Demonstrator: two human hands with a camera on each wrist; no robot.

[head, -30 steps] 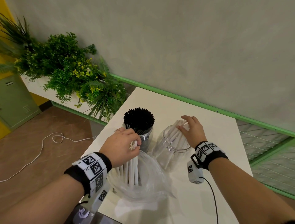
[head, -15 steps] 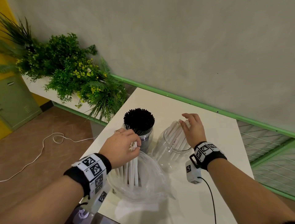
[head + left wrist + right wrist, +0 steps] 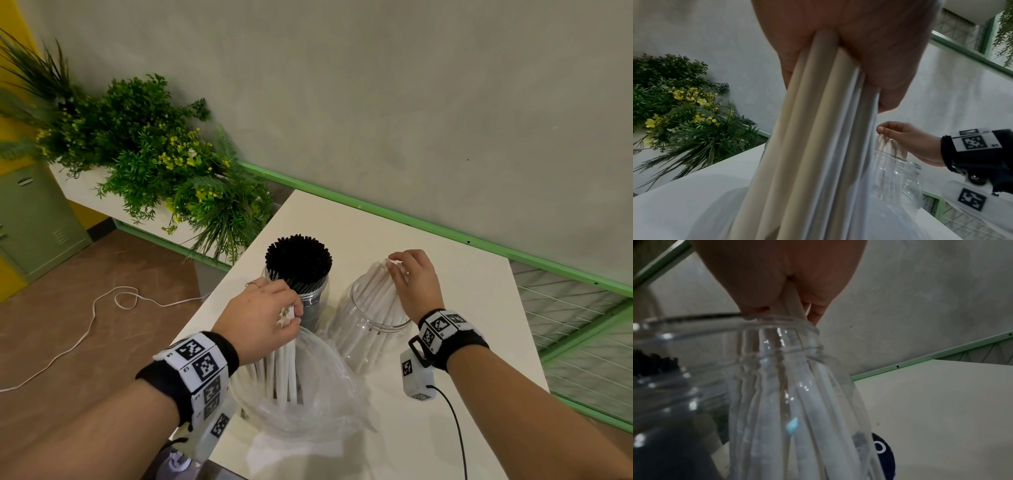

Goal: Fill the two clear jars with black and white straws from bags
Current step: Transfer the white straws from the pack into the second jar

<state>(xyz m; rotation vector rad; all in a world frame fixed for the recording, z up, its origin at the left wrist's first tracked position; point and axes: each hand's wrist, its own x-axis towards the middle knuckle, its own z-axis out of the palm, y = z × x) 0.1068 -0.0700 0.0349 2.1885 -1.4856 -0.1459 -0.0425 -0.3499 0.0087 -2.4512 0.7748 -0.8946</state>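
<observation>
Nearest, the clear bag [image 3: 308, 404] sits open on the table [image 3: 462, 281]; the left hand [image 3: 263, 318] grips a bundle of white straws [image 3: 284, 370] upright inside it. Just right and farther stands the second jar [image 3: 370, 329], where the right hand [image 3: 414, 281] pinches the tops of straws leaning within. Far left, the first jar [image 3: 313, 301] is packed with black straws [image 3: 298, 257]. Judgement: the bundle's long axis is vertical; the open jar lies rightward, nearer the left hand's load than any other target

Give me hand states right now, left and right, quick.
Left hand: closed on a bundle of white straws standing in the clear bag.
Right hand: closed on white straws in the right jar.
</observation>
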